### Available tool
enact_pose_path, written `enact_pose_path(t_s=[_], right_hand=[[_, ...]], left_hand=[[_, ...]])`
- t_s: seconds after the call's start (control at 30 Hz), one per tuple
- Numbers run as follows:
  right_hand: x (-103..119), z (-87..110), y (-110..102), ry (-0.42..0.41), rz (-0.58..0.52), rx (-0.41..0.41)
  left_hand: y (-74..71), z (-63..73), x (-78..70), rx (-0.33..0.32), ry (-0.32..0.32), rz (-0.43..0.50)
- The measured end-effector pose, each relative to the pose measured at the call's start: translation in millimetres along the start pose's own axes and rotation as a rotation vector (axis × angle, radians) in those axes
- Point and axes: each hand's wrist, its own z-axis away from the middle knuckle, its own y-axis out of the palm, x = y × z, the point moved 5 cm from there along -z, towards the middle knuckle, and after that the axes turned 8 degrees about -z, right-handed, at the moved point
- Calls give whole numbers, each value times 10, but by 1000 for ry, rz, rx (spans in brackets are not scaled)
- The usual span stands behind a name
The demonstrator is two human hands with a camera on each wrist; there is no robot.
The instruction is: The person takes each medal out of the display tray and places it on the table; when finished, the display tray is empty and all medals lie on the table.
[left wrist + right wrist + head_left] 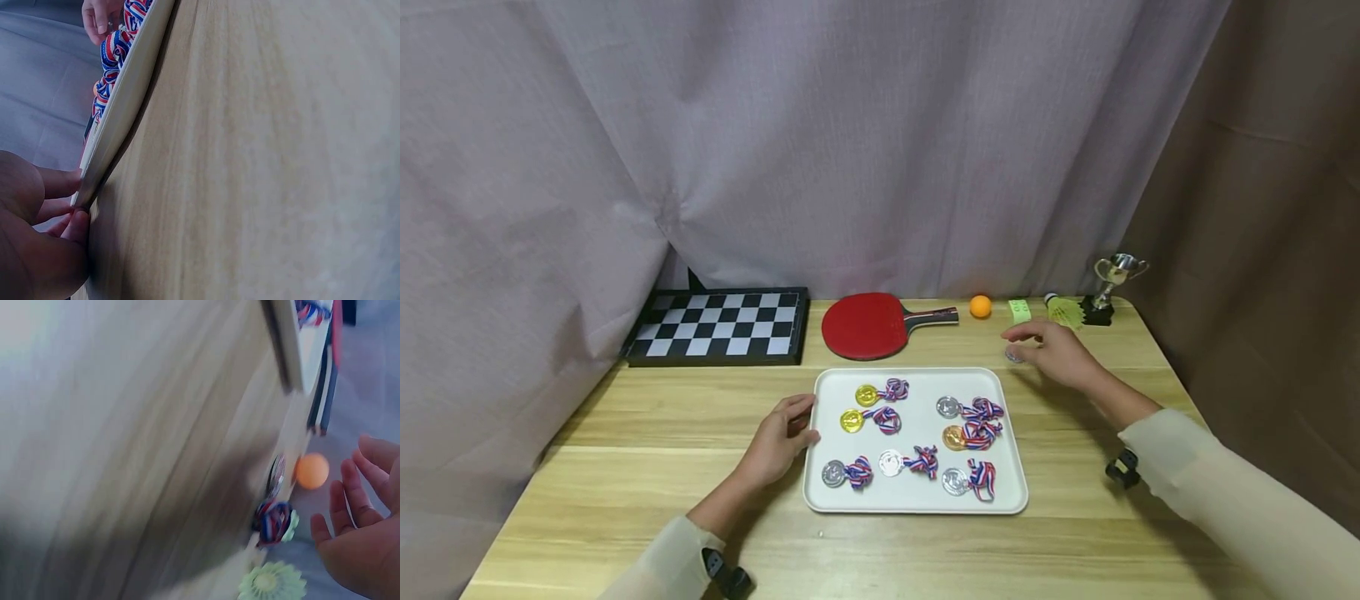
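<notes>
A white tray (917,498) lies mid-table and holds several gold and silver medals (880,407) with striped ribbons. My left hand (805,423) grips the tray's left rim; in the left wrist view my left hand (74,207) has fingers over the tray rim (125,106) and the thumb beneath it. My right hand (1019,342) hovers with fingers spread just above a silver medal (1014,356) lying on the table beyond the tray's far right corner. The right wrist view shows my right hand (340,506) empty, apart from the medal (275,481) and its ribbon (274,522).
Along the back stand a chessboard (718,325), a red table tennis paddle (865,325), an orange ball (980,307), a green tag (1019,311), a yellow-green shuttlecock (1064,312) and a small trophy (1111,287). Curtains hang behind the wooden table (662,433).
</notes>
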Motion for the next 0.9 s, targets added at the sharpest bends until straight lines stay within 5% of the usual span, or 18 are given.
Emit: enact_pose_path(t_s=[0.5,0.9], right_hand=[[324,235,650,-34,-142,127],[377,273,1012,-38,-80,216]], left_hand=[[-6,4,-8,-3,1,-1],[-9,-4,-1,-2,5,8]])
